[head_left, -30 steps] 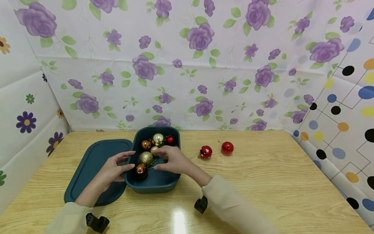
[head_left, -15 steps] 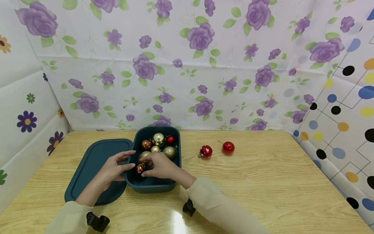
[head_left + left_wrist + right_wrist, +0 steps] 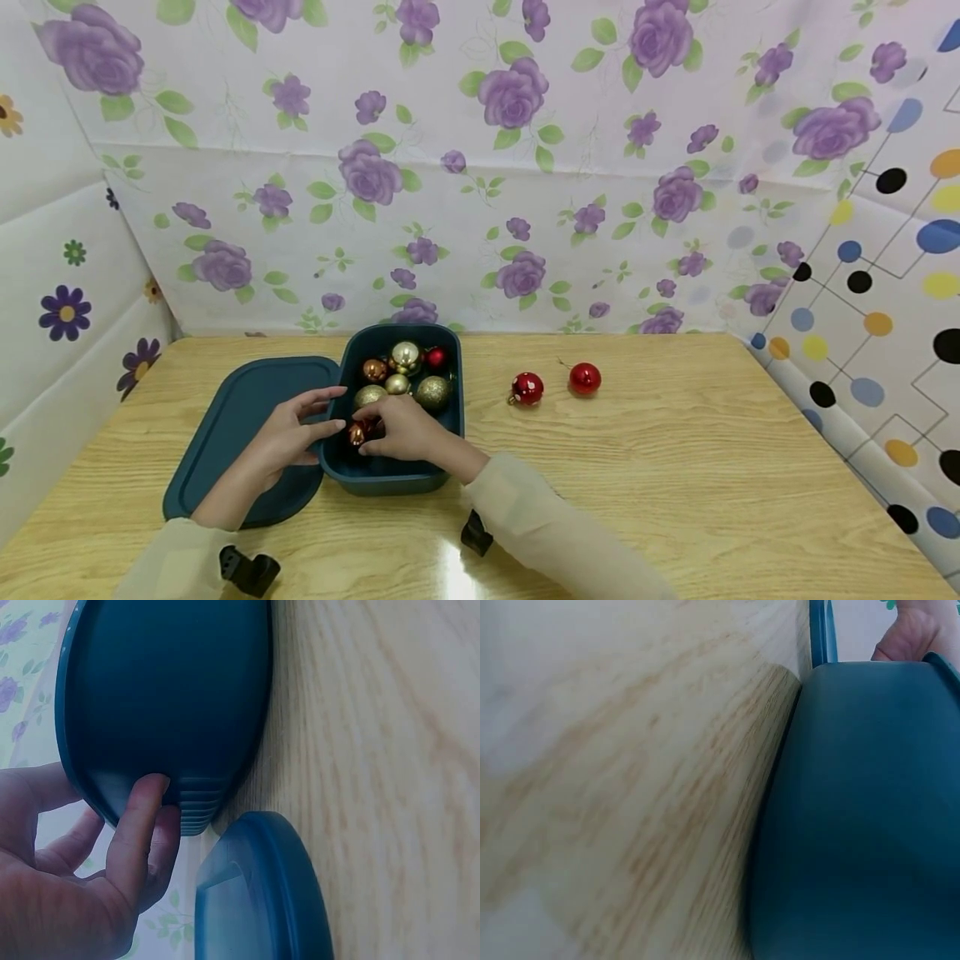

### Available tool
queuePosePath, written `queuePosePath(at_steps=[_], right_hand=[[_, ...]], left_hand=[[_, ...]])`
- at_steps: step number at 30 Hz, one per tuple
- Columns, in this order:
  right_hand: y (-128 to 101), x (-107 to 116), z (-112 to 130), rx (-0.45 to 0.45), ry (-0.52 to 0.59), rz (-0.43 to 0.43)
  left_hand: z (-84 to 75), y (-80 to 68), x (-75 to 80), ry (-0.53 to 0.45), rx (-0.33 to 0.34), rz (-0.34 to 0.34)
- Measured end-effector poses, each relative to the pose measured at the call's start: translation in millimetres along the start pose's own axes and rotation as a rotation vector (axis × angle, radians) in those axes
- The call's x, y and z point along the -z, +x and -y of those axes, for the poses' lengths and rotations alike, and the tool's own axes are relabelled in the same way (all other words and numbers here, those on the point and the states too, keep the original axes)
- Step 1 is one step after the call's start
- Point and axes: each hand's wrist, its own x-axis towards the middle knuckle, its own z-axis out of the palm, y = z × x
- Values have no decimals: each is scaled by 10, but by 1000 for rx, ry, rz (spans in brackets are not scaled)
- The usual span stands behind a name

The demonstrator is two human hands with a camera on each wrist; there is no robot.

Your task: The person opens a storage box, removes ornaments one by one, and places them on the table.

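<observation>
On the table, two red baubles.

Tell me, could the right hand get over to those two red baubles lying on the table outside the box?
Probably yes. The right hand is down in the teal box, and the two red baubles lie on bare table to its right, with nothing between.

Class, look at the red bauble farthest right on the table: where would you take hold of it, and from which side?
Probably from above, with fingertips on opposite sides of the round body of the red bauble. It sits alone on the table, apart from the other red bauble, so nothing blocks the way down. Its hanging loop, on the far left side, looks too thin for a sure grip.
</observation>
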Motion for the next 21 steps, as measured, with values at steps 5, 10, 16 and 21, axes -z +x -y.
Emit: queuePosePath(at_steps=[5,10,16,21], right_hand=[[15,-12,22,-7,-27,1],[15,-19,29,-11,-19,-4],[-27,4,-26,-2,10,-28],[-104,79,-71,-4,80,-33]], left_hand=[[4,-7,2,-5,1,0],[7,-9,6,-7,4,0],[7,4,-1,0,6,1],[3,2,1,-1,7,2]])
